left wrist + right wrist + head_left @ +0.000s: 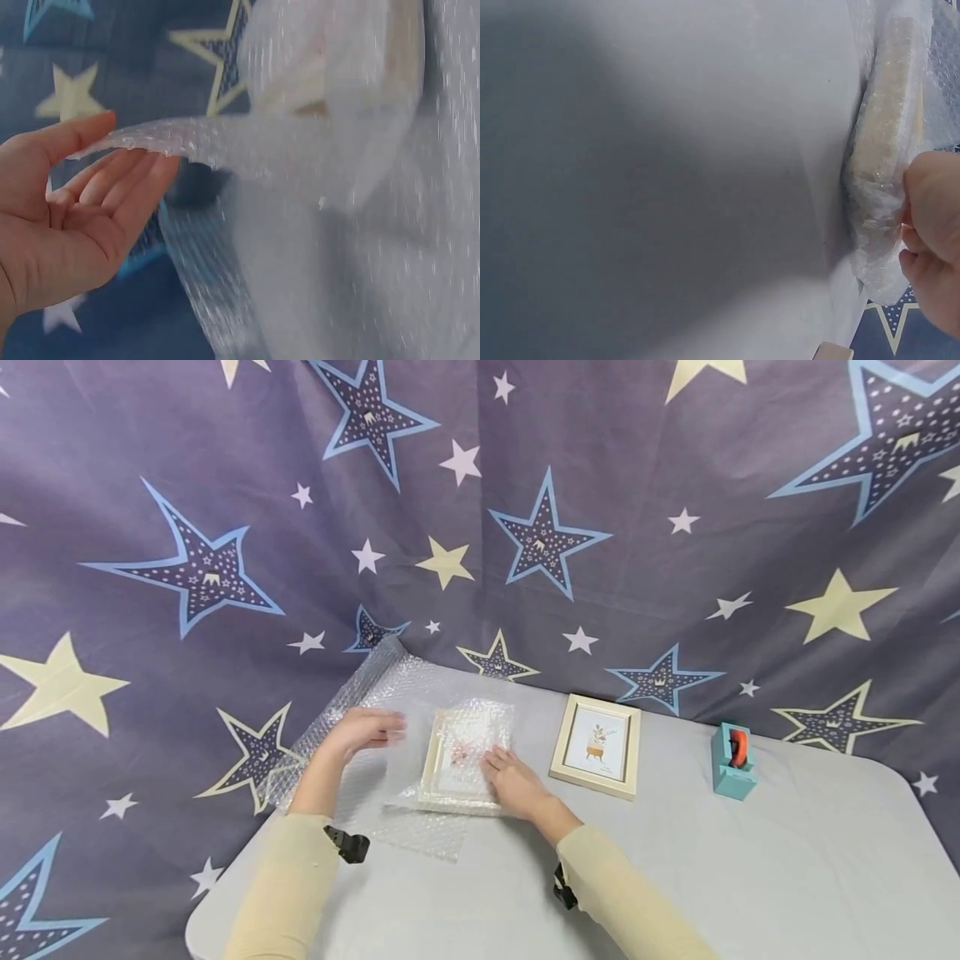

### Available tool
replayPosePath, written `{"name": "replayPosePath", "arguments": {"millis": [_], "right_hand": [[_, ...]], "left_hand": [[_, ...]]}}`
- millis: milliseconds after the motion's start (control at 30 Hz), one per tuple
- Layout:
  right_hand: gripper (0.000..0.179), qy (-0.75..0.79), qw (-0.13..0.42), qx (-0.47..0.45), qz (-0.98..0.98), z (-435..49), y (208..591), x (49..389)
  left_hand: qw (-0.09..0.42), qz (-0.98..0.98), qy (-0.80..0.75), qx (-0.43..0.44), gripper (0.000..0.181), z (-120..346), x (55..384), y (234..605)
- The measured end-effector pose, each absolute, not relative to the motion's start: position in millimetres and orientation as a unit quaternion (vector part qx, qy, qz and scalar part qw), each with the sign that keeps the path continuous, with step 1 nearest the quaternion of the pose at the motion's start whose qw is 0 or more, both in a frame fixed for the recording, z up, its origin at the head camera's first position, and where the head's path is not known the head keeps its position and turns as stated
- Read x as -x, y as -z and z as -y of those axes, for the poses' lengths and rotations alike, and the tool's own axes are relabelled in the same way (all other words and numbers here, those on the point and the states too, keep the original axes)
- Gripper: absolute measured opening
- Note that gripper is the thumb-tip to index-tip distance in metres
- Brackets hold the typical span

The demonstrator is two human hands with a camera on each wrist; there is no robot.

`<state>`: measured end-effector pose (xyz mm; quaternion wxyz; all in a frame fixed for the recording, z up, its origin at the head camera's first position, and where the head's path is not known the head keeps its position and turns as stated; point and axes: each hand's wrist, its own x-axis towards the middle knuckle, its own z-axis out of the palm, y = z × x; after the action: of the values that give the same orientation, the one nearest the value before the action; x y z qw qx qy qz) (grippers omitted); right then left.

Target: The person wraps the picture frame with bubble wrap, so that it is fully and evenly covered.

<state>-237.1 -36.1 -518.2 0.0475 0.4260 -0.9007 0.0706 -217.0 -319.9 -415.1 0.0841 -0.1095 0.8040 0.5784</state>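
A cream picture frame (432, 774) with a pink print lies on the table, partly covered by bubble wrap (487, 717). My left hand (367, 731) is left of this frame, holding a loose flap of the wrap (217, 142). In the left wrist view the flap runs between the thumb on top and the fingers below. From the right, my right hand (517, 783) rests on the covered side of the frame. In the right wrist view, wrap covers the frame's side (885, 112) beside that hand (937, 232).
More bubble wrap (337, 710) lies at the left, running up to the table's back edge. A second cream frame (632, 756) with a plant print lies right of the wrapped one. Farther right stands a teal tape dispenser (733, 783) with an orange-red roll.
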Motion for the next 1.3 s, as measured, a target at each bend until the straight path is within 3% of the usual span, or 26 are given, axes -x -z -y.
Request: {"name": "replayPosePath", "arguments": {"millis": [267, 367, 533, 800, 1033, 1167, 1300], "right_hand": [[0.042, -0.082, 0.04, -0.424, 0.901, 34.8, 516.8, 237.1], [0.042, -0.086, 0.045, -0.426, 0.899, 34.2, 517.0, 237.4], [0.043, -0.102, 0.043, -0.431, 0.896, 34.0, 517.9, 238.7], [0.04, -0.12, 0.04, -0.423, 0.897, 32.7, 523.3, 240.9], [0.024, -0.186, 0.156, -0.389, 0.888, 28.7, 530.8, 235.1], [0.039, -0.228, 0.204, -0.336, 0.891, 25.1, 529.9, 229.0], [0.05, -0.23, 0.175, -0.363, 0.886, 23.1, 528.2, 226.5]], "left_hand": [[-0.04, -0.904, -0.42, 0.074, 0.029, 249.1, 222.2, 418.1], [-0.062, -0.925, -0.372, 0.039, 0.022, 222.1, 226.2, 431.7], [-0.044, -0.951, -0.306, 0.008, 0.022, 194.5, 229.0, 459.4], [-0.025, -0.978, -0.209, -0.006, 0.03, 186.9, 233.7, 485.7], [0.017, -0.976, -0.215, -0.013, 0.045, 188.6, 229.9, 484.7], [0.035, -0.978, -0.203, -0.028, 0.041, 189.2, 228.3, 481.1], [0.042, -0.981, -0.186, -0.04, 0.04, 189.5, 225.9, 480.0]]}}
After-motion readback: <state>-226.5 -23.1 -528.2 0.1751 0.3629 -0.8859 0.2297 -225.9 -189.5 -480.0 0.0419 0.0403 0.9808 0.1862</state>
